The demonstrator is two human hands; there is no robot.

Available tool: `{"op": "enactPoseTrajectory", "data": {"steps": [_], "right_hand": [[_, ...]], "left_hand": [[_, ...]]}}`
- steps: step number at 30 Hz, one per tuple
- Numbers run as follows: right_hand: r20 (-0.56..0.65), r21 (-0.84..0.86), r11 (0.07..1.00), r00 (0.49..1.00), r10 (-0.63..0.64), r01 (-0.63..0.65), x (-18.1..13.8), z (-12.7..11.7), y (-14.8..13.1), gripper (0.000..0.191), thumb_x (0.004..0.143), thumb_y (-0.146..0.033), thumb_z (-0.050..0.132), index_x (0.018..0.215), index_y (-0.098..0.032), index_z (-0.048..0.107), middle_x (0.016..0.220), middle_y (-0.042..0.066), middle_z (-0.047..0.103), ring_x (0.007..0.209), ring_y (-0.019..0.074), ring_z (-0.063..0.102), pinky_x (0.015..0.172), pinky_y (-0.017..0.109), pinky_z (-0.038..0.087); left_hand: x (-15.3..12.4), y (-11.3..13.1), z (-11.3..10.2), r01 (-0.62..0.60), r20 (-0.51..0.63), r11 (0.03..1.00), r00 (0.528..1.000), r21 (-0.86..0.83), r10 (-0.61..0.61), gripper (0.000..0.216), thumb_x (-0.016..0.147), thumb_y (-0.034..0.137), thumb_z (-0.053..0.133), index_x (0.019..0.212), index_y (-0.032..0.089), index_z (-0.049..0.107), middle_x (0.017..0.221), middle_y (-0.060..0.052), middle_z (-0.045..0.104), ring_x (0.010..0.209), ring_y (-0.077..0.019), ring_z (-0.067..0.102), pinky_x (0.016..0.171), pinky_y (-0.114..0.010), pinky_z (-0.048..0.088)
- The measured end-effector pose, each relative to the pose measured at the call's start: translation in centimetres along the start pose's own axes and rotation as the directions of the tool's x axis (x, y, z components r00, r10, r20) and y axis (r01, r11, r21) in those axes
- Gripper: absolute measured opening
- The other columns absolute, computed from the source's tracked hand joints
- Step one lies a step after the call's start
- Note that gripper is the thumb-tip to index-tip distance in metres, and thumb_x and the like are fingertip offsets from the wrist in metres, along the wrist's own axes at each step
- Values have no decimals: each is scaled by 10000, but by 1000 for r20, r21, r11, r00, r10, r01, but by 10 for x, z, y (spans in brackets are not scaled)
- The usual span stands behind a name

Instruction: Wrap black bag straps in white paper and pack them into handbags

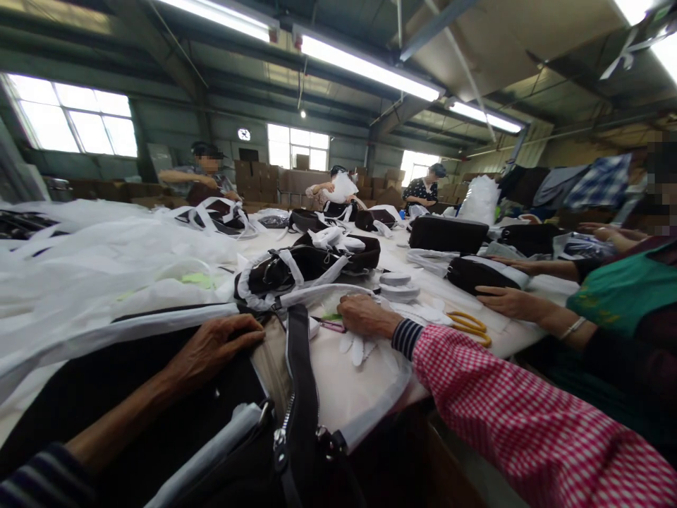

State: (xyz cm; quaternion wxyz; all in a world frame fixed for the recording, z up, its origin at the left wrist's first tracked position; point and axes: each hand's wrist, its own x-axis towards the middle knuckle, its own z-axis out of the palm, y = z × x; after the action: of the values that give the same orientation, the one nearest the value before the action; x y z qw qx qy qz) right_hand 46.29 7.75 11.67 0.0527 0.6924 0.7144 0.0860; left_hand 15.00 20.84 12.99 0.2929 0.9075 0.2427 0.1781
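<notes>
A large black bag (142, 377) lies open-topped in front of me, with a grey-beige lining, a metal zipper (287, 416) and a white-wrapped strap (211, 451). My left hand (219, 347) rests on it, fingers stretched towards the lining's edge. Over the table, my right hand (364, 315) has its fingers curled down beside a small pink-edged tool (332, 325); whatever is under the fingertips is hidden. White glove-like pieces (360, 347) lie just below that hand. Beyond it is another black bag (272, 271) with white-wrapped handles.
White wrapping material (106, 257) is heaped at left. Rolls of white tape (396, 286) and yellow-handled scissors (468, 324) lie right of centre. A co-worker's hands (505, 302) touch a black bag (479, 274) at right. Several people work across the table.
</notes>
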Motion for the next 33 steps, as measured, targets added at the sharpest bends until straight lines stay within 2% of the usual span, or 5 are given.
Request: {"op": "enactPoseTrajectory", "data": {"steps": [14,23,28,31,33], "right_hand": [[-60,53,995,994,86,-83,4,6,-1,247,913,-53,501,950,-99,742,988,147,756,918,234,691,772,286,437],[-128,196,965,971,203,-176,-1,-2,-5,132,888,-164,618,849,-143,743,920,115,749,886,231,667,752,290,410],[-203,363,923,957,209,-124,-6,-10,-6,168,932,-261,642,817,-165,718,874,55,731,845,185,648,786,272,427],[-328,554,831,904,274,-51,-7,-27,-28,178,931,-265,623,795,-161,672,847,38,697,795,164,619,741,263,430],[-358,796,599,863,356,83,-4,-40,-54,202,900,-280,640,732,-170,616,709,-1,624,645,139,553,622,252,397]], "left_hand": [[1,1,-7,82,78,967,995,-243,-64,479,863,621,627,891,160,754,770,-25,679,725,-186,585,658,-261,455],[-7,8,-3,-54,-45,998,998,-41,52,390,939,498,547,895,174,760,840,-32,714,828,-210,637,745,-279,472],[-7,16,-5,-120,-88,977,987,177,137,324,978,418,515,885,192,727,883,-36,717,846,-209,646,782,-299,432],[-4,25,-7,-141,-77,956,983,258,165,294,1012,367,492,882,195,691,882,-28,695,842,-197,643,780,-291,426],[-5,33,-7,-189,-29,917,977,352,212,300,1030,331,473,858,186,671,888,-36,671,839,-192,625,775,-290,423]]}}
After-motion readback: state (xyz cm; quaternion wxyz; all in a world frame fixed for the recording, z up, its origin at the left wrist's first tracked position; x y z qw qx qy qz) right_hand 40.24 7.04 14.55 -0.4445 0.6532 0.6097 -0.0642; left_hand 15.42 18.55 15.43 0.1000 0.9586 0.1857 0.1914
